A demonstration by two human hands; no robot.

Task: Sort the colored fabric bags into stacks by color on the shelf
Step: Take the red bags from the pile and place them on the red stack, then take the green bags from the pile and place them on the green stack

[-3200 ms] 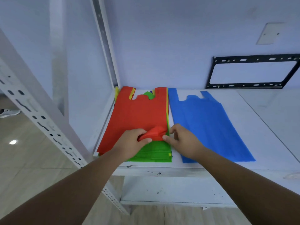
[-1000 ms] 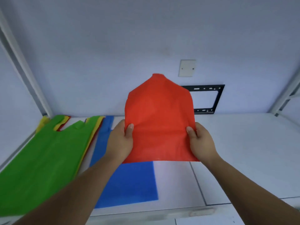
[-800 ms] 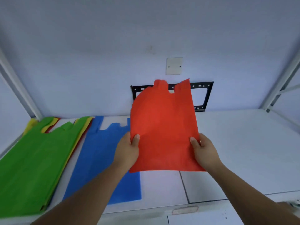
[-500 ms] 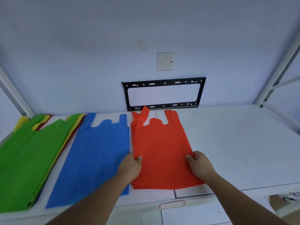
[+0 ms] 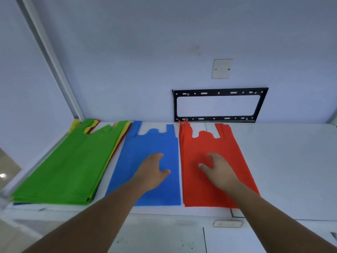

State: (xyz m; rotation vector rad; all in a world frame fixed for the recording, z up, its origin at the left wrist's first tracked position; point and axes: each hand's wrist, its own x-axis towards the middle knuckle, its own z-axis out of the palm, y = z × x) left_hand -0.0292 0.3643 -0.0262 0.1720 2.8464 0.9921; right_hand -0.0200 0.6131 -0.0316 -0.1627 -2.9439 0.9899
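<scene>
Two hands hang open over the shelf (image 5: 282, 161), holding nothing: the left hand (image 5: 152, 172) above the single blue bag (image 5: 145, 148), the right hand (image 5: 217, 168) above the single red bag (image 5: 209, 143). The mixed stack (image 5: 60, 170), green on top, handles toward the wall, lies left, nearer the left hand. I judge it comes next.

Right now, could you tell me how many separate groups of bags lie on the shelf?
3: a mixed pile topped by green at left, a blue bag in the middle, a red bag at right. More may be hidden.
</scene>
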